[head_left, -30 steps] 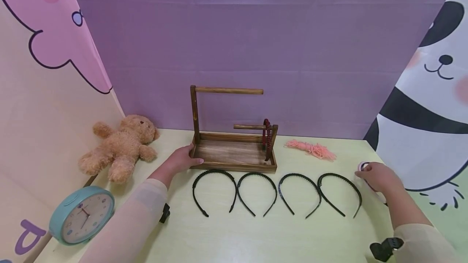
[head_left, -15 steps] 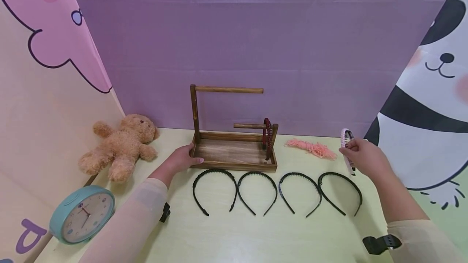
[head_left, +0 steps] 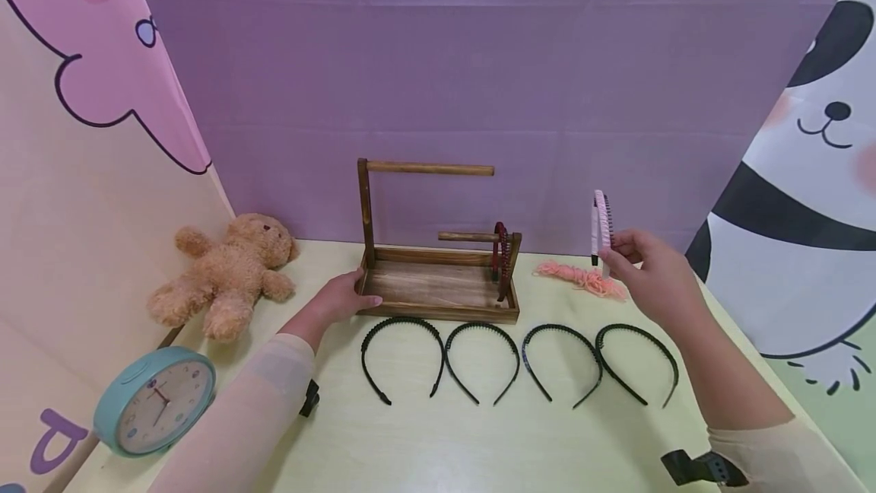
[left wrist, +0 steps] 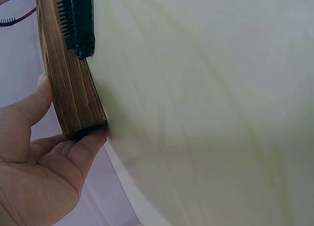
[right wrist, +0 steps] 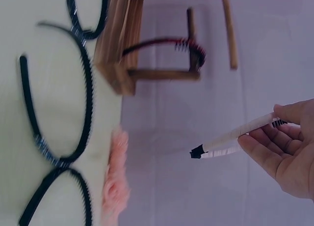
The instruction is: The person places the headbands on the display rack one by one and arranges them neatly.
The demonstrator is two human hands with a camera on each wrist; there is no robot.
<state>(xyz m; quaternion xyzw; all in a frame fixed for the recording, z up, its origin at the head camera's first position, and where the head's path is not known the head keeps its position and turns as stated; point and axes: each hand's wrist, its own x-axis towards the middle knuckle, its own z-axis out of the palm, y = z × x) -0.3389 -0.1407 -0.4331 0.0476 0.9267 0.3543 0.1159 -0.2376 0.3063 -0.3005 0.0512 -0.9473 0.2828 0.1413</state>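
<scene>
My left hand [head_left: 337,299] grips the left end of a wooden stand [head_left: 438,312], a tray with two round bars. In the left wrist view, the thumb lies along one side of the wood [left wrist: 73,93] and the fingers curl at its end. Between thumb and fingers, my right hand [head_left: 653,280] pinches a pink headband [head_left: 601,219] with dark comb teeth. It is held upright in the air, right of the stand; its black tip [right wrist: 196,152] shows in the right wrist view. A dark red headband [head_left: 503,257] hangs on the stand's lower bar [head_left: 465,237].
Several black headbands [head_left: 402,320] lie in a row in front of the stand. A bundle of pink yarn [head_left: 575,277] lies behind the held headband. At the left are a brown teddy bear [head_left: 236,272] and a teal clock [head_left: 153,402]. A purple backdrop [head_left: 445,59] closes the back.
My right hand has lifted the pink headband from the table's right edge and brought it up and leftward, turned upright. My left hand and the stand stay in place.
</scene>
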